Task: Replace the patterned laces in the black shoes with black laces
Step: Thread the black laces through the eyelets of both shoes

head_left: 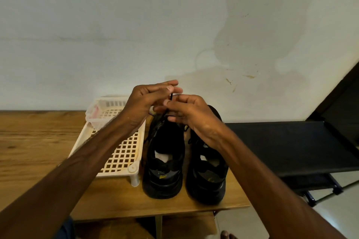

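1. Two bare forearms are seen entering from the bottom corners, nearest the camera, and converging above the pair of black shoes.
2. A wooden table (38, 141) is taken as the landmark. Both shoes are stood on its right end, heels toward the camera, side by side and nearly touching.
3. The left shoe (164, 165) is placed just beside a white lattice rack (124, 153), which occupies the table further to the left. The right shoe (206, 176) is set near the table's right edge.
4. The left hand (143, 105) is held above the toe end of the left shoe. Its thumb and forefinger are drawn together at the tip of a thin black lace (171, 96); the remaining fingers are extended forward.
5. The right hand (191, 114) is held above the toe end of the right shoe, touching the left hand. Its thumb and forefinger are pressed together on the same black lace, just below the other hand's pinch.
6. The black lace is seen rising upright between the two pinches; below the right hand it is lost against the dark shoe uppers.
7. A short piece of patterned lace (151, 114) is visible beneath the left hand, at the front of the left shoe. Whether it is threaded cannot be told.
8. A black bench (291, 145) is noted beyond the table's right edge, against a pale wall (116, 25).
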`<state>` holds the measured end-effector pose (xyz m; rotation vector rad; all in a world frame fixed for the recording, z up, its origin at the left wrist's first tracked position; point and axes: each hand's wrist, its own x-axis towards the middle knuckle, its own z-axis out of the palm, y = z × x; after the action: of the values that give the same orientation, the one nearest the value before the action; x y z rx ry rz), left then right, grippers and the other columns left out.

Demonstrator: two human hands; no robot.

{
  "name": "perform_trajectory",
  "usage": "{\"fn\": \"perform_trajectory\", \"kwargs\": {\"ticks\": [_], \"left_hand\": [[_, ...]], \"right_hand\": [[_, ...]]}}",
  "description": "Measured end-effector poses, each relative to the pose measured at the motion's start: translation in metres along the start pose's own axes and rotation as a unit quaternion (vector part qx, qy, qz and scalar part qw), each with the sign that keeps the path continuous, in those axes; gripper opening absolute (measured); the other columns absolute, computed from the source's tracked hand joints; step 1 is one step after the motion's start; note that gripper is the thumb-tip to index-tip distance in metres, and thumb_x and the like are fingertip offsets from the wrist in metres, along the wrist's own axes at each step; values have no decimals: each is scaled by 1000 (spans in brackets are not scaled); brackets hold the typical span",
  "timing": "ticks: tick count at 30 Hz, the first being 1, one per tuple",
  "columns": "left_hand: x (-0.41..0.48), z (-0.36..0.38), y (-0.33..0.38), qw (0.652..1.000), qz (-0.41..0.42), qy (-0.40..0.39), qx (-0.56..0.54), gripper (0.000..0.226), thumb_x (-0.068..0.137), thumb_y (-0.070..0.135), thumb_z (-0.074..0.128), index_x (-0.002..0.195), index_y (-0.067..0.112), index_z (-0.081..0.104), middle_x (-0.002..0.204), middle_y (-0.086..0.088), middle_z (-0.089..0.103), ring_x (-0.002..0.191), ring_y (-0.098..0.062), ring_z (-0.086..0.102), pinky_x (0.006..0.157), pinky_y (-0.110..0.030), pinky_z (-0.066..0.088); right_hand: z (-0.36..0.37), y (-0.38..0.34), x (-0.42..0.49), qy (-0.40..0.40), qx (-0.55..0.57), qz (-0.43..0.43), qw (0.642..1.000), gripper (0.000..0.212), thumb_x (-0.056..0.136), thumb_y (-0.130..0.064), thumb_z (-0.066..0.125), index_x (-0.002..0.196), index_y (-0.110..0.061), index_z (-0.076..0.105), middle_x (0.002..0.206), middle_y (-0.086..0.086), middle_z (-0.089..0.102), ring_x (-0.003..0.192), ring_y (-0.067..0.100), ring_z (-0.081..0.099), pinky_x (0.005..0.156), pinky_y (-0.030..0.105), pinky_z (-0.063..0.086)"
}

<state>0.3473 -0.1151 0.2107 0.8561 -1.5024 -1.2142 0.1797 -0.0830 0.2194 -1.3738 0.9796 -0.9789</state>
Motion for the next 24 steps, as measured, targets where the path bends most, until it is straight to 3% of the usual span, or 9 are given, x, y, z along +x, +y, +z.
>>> {"fn": "perform_trajectory", "kwargs": {"ticks": [3,6,9,13,15,17,19,21,24], "left_hand": [[4,-11,-2,998,-31,53,-18,28,99,26,60,122,17,73,122,1,73,115,-16,64,99,-42,45],[12,-28,-12,972,-66,227,4,29,95,30,68,121,19,75,122,4,73,109,-9,63,94,-32,49],[13,-47,-25,936,-62,300,175,28,97,40,65,107,18,80,116,6,73,111,-7,63,90,-21,44],[7,-39,-31,861,52,297,410,38,93,49,66,78,17,75,104,1,75,110,-17,62,99,-31,33],[6,-23,-24,883,101,228,398,22,94,41,69,86,20,72,103,5,72,103,-15,61,88,-29,38],[2,-4,-17,926,121,75,350,12,100,32,63,103,25,71,98,13,72,92,-5,64,76,-19,44],[-3,5,-18,924,133,-47,356,20,106,27,52,108,25,71,92,16,72,86,-1,67,71,-12,43],[-4,3,-23,915,124,-80,376,28,107,27,48,95,24,72,79,15,70,77,-5,67,68,-19,45],[1,-10,-29,904,103,-64,410,28,103,34,56,83,23,73,69,10,66,67,-9,62,62,-31,46]], "right_hand": [[-8,-4,-3,18,26,6,999,34,102,-31,60,109,-2,75,73,5,66,69,21,65,80,33,57],[-20,-8,-3,48,78,-2,996,36,102,-35,60,106,-2,75,61,-2,40,54,13,40,58,31,48],[-30,-11,-4,76,66,13,995,34,104,-34,56,106,-7,76,61,-4,34,51,11,29,44,22,30],[-26,-5,-5,71,-58,48,995,34,107,-31,51,103,-11,78,60,-6,40,49,8,29,44,19,23],[-19,-3,-4,54,-107,64,991,34,107,-29,49,99,-12,78,60,-5,42,48,8,31,44,20,22],[-11,-1,-3,37,-124,65,989,34,106,-25,49,88,-13,75,61,-3,45,48,8,33,44,21,22],[-9,-1,-1,42,-134,56,989,34,104,-22,50,76,-13,65,63,0,48,49,9,35,44,19,25],[-12,0,1,63,-156,54,984,34,101,-18,52,70,-8,63,66,5,52,48,8,36,46,20,29],[-19,4,4,89,-177,70,978,27,94,-10,52,85,-1,76,69,8,59,49,8,41,47,20,33]]}}
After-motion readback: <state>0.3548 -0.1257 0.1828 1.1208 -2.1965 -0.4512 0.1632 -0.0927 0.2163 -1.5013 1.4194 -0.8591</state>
